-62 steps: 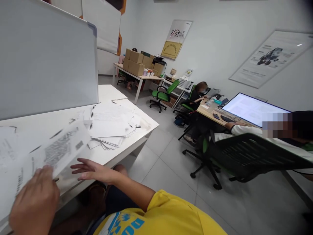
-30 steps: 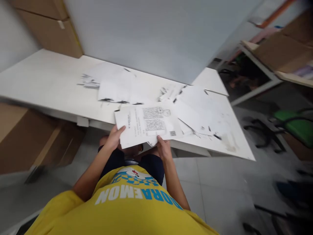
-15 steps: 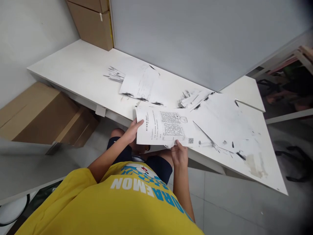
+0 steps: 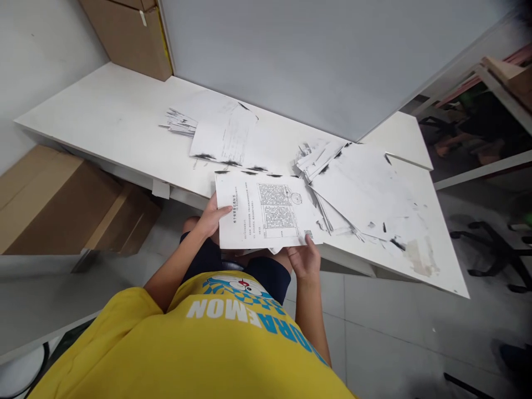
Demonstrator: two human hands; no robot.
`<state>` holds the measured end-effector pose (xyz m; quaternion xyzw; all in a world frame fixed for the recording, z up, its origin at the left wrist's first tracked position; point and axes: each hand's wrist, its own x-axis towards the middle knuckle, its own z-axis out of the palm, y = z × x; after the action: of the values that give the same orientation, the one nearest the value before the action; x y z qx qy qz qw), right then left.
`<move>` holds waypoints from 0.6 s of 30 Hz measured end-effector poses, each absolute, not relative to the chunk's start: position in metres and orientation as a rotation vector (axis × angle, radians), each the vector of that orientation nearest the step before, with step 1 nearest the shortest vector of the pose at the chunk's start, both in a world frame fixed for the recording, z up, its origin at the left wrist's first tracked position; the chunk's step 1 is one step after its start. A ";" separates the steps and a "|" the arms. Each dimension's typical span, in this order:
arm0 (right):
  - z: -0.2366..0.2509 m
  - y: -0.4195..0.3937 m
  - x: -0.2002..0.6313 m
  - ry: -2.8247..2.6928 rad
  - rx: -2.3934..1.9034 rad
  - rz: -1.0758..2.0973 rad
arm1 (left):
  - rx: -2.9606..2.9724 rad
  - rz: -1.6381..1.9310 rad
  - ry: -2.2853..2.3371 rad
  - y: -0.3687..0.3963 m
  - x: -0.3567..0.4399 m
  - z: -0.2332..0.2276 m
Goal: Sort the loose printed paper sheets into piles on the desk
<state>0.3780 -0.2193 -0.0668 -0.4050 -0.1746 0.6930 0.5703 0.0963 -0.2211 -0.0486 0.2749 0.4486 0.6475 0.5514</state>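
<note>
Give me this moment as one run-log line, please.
left hand: grips printed sheet at its left edge | right hand: pinches its bottom right corner | sheet: held over white desk edge | beside: loose paper pile

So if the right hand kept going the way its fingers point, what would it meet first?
Probably the messy paper pile on the white desk, just beyond the printed sheet that the right hand grips; depth is unclear.

We note a short-sleeved yellow T-shirt [image 4: 216, 354] printed with white and blue block lettering under a blue-and-white cartoon cat face, dark navy shorts [image 4: 266, 277], and bare forearms and hands without rings or watch.
</note>
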 end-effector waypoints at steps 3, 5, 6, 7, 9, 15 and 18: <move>-0.064 -0.216 0.390 -0.406 -0.893 1.560 | 0.644 1.466 1.071 -0.225 0.086 -0.047; -0.063 -0.213 0.399 -0.409 -0.906 1.544 | 0.632 1.442 1.074 -0.228 0.079 -0.046; -0.062 -0.212 0.403 -0.415 -0.926 1.547 | 0.618 1.442 1.076 -0.229 0.077 -0.046; -0.063 -0.212 0.407 -0.424 -0.950 1.557 | 0.594 1.448 1.079 -0.230 0.076 -0.047; -0.063 -0.211 0.411 -0.449 -1.001 1.593 | 0.511 1.460 1.083 -0.234 0.080 -0.048; -0.058 -0.222 0.399 -0.447 -0.972 1.722 | 0.163 1.435 1.055 -0.256 0.109 -0.049; -0.055 -0.230 0.389 -0.415 -0.892 1.760 | 0.055 1.366 1.036 -0.266 0.118 -0.045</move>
<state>0.3895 -0.2303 -0.0550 -0.3741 -0.1743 0.7382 0.5336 0.1179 -0.2664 -0.0449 0.0244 0.4566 0.6022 0.6544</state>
